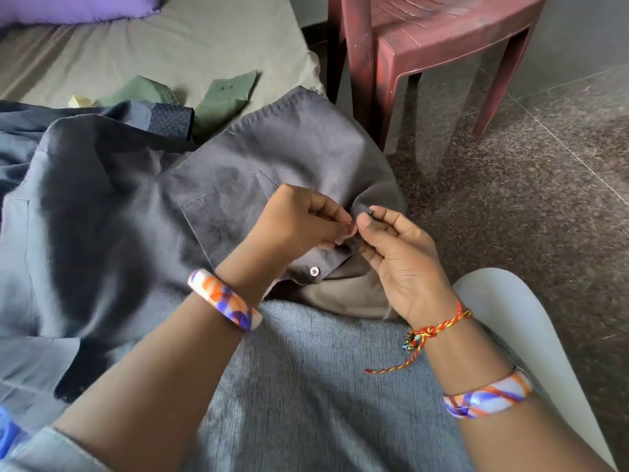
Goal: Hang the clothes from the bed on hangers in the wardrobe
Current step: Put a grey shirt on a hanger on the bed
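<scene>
A dark grey button-up shirt point(238, 172) lies spread over the bed's edge and my lap, its chest pocket facing up. My left hand point(303, 223) pinches the shirt's front placket near a buttonhole. My right hand point(398, 257) pinches the opposite edge of the placket, fingertips almost meeting the left thumb. A white button point(313, 271) shows just below my hands. A green garment point(218, 97) and a dark blue dotted one point(163, 119) lie further back on the bed point(170, 46). No hanger or wardrobe is in view.
A maroon plastic chair point(425, 46) stands on the speckled floor point(527, 199) to the right of the bed. A purple pillow point(78, 6) rests at the top left. A pale chair edge point(510, 311) shows under my right arm.
</scene>
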Available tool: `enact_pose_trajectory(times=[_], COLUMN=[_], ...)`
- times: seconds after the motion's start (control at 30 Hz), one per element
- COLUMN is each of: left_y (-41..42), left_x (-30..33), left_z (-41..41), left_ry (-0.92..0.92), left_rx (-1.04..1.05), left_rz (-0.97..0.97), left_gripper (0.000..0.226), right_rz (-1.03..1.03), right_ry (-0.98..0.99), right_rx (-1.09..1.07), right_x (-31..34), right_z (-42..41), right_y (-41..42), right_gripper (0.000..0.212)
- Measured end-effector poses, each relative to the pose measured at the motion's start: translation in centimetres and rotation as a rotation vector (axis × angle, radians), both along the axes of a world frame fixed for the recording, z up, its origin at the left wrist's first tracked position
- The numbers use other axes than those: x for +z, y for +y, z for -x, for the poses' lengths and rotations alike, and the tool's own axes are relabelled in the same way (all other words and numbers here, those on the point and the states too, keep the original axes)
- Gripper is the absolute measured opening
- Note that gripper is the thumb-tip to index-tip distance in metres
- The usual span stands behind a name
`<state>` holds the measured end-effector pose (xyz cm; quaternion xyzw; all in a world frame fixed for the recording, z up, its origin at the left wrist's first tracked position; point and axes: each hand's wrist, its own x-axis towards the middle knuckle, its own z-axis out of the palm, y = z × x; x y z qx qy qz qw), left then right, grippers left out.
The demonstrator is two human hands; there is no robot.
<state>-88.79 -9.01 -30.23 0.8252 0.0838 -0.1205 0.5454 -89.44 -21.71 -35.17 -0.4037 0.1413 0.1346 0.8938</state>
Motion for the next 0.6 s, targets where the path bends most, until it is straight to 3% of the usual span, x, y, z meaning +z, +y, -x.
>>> enact_pose_trajectory(times=[0.2, 0.3, 0.37, 0.47, 0.53, 0.6], left_y=[0.1, -0.3, -0.9, -1.4, -1.6, -1.5], left_x=[-1.3, -2.0, -2.4, -2.4, -2.1, -2.2], left_z=[-0.1, 0.2, 0.5, 0.7, 0.5, 0.1], left_ry=[0.332, 0.311, 0.057, -0.402, -0.426, -0.386], left_rx=[0.122, 0.208, 0.206, 0.122, 0.06, 0.025], left_rz=[0.51, 0.618, 0.306, -0.457, -0.67, -0.766], left_gripper=[0.016, 0.015, 0.008, 0.011, 0.022, 0.025], right_rz=[-0.11, -0.13, -0.099, -0.034, 0.019, 0.102], right_ry=[0.011, 0.035, 0.052, 0.053, 0.031, -0.019], right_rx=[0.017, 0.015, -0.003, -0.037, -0.062, -0.09], right_x=[0.0, -0.2, -0.2, -0.2, -0.3, -0.4], right_z=[0.0, 0.0, -0.1, -0.1, 0.0, 0.2], right_y=[0.3, 0.5, 0.6, 1.0, 1.5, 2.0], right_gripper=[0.018, 0.019, 0.019, 0.021, 0.024, 0.026])
